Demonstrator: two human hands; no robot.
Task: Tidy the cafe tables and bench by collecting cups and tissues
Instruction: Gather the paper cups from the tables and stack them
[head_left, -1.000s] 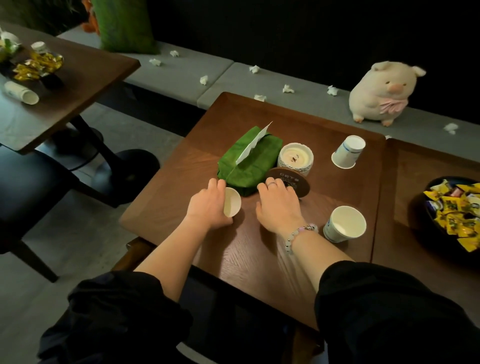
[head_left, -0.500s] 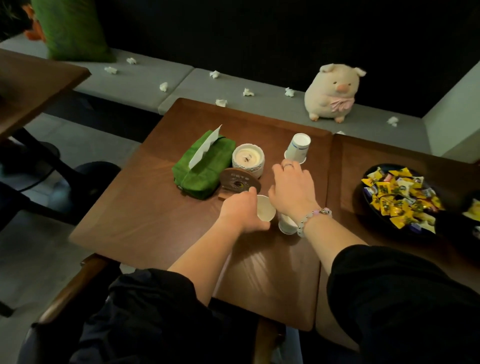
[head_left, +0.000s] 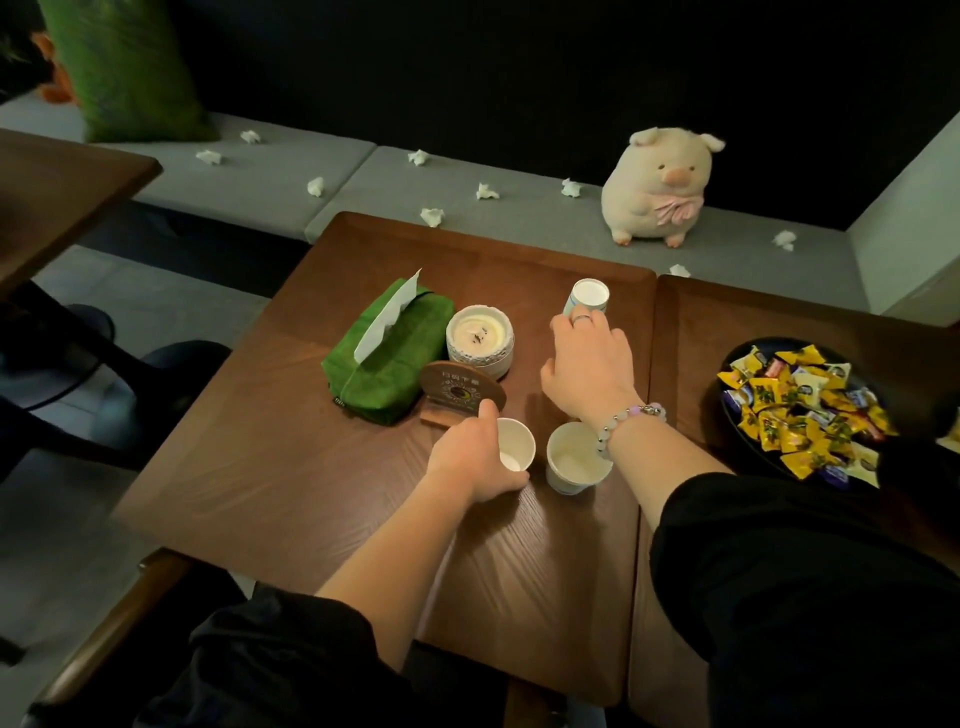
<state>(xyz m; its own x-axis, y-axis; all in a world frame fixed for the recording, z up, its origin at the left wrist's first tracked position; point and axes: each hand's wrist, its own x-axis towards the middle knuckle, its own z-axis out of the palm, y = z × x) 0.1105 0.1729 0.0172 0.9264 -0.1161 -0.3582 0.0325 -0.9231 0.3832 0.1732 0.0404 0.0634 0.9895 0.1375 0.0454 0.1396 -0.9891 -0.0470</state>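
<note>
My left hand grips a white paper cup at the middle of the brown table. A second cup stands upright right beside it, under my right wrist. My right hand stretches toward the far cup, which stands upside down near the table's back edge. Its fingertips touch the lower part of that cup. Several crumpled white tissues lie scattered along the grey bench.
A green tissue box, a candle jar and a round wooden sign stand left of my hands. A bowl of wrapped candies sits on the right table. A plush pig and a green cushion are on the bench.
My left hand carried its cup rightward, next to the upright cup. My right hand left the table and passed over that cup, reaching the upside-down cup at the back.
</note>
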